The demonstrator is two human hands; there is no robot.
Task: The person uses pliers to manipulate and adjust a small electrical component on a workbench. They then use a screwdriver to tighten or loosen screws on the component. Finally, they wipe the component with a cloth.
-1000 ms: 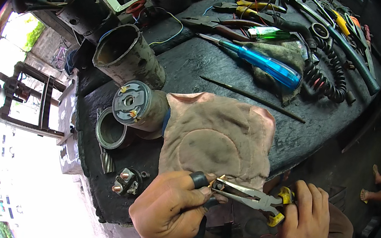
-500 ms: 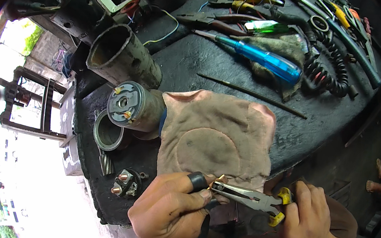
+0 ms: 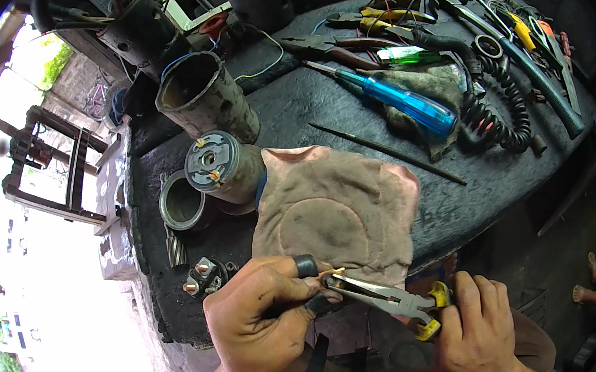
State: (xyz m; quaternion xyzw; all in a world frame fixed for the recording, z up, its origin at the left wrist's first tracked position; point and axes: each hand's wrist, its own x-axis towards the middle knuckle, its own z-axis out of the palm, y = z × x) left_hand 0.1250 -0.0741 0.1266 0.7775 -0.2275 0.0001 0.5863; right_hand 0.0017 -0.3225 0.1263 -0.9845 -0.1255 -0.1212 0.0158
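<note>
My left hand (image 3: 258, 316), with black bands round its fingers, pinches a small copper-coloured metal strip (image 3: 332, 273). The jaws of a pair of pliers (image 3: 392, 298) meet the strip at my fingertips. Their yellow-gripped handles sit in my right hand (image 3: 478, 330), which is closed round them. Whether the jaws are clamped tight on the strip is too small to tell. Just beyond my hands a stained beige cloth (image 3: 334, 225) lies on the dark bench. Left of the cloth stands a metal cylinder (image 3: 222, 165) with a grey end cap and brass-coloured terminals.
Beside the cylinder are a metal ring-shaped housing (image 3: 183, 201), a small part with copper studs (image 3: 203, 277) and an open metal tube (image 3: 208, 99). Farther off lie a thin rod (image 3: 389, 154), a blue screwdriver (image 3: 406, 104), a coiled black cable (image 3: 508, 108) and several pliers. Someone's bare feet (image 3: 594, 281) show at right.
The view has shifted slightly. The copper strip at my left fingertips now lies at a flatter angle, with the pliers' jaws still against it. Both hands keep their grips.
</note>
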